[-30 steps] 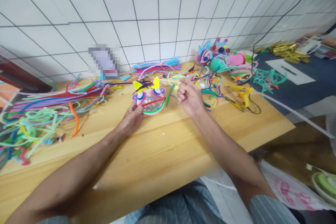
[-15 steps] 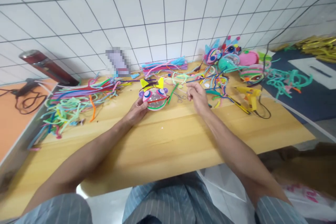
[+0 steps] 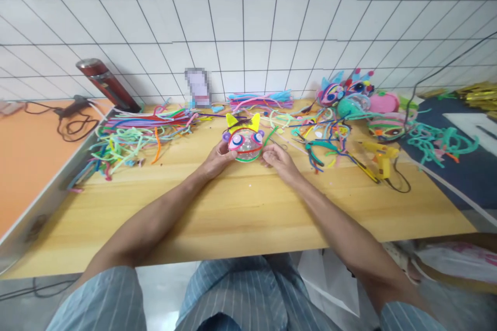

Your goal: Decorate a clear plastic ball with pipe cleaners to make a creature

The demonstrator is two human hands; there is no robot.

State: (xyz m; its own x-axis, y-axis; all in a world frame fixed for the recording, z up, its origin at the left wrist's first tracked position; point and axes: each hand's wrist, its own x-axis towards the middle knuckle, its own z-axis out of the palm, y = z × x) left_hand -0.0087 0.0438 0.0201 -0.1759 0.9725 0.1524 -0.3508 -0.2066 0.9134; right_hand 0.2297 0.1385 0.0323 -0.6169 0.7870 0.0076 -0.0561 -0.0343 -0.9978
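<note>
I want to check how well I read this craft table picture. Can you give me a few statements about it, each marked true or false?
1. The left hand and the right hand both hold the ball figure with yellow ears. True.
2. The right hand holds the yellow glue gun. False: it lies on the wooden table, to the right of both hands.
3. A dark red flask is at the back left, by the tiled wall. True.
4. The table is bare to the left of the hands. False: a heap of pipe cleaners in many colours lies there.
</note>
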